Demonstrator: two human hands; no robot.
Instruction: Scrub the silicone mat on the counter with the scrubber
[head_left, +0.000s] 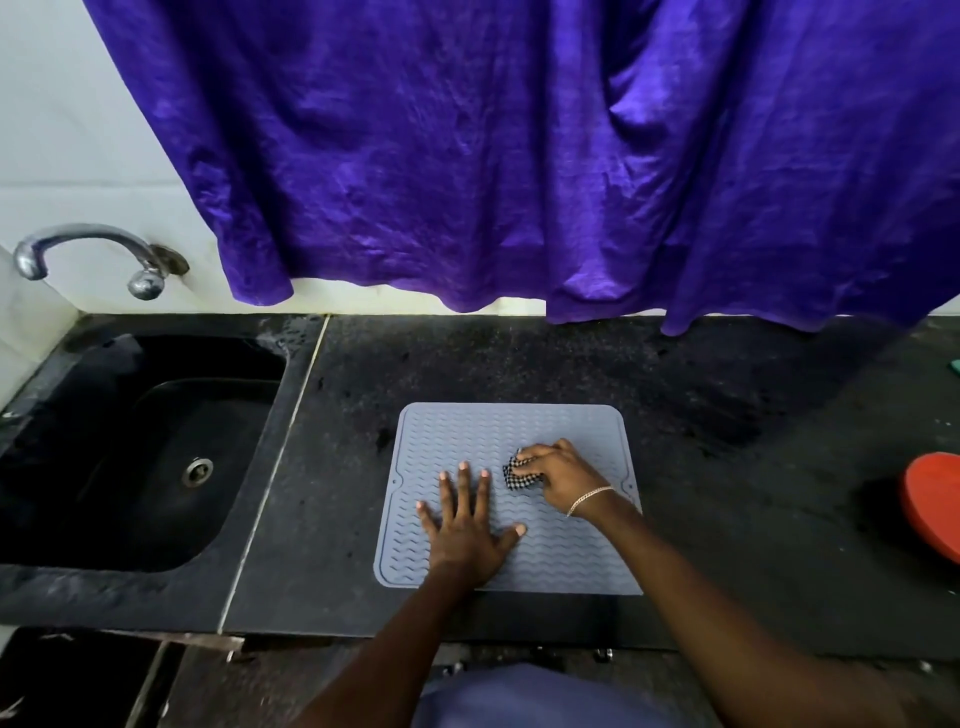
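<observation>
A grey-blue silicone mat (566, 556) with a wavy ribbed pattern lies flat on the dark stone counter (727, 519). My left hand (467, 525) rests flat on the mat's lower middle, fingers spread, holding nothing. My right hand (561, 475), with a chain bracelet at the wrist, presses a small black-and-white checkered scrubber (517, 475) onto the mat's upper right area. Most of the scrubber is hidden under my fingers.
A black sink (140, 447) with a metal drain sits to the left, under a chrome tap (83, 254). A purple curtain (519, 156) hangs over the back of the counter. A red round object (935, 504) lies at the right edge.
</observation>
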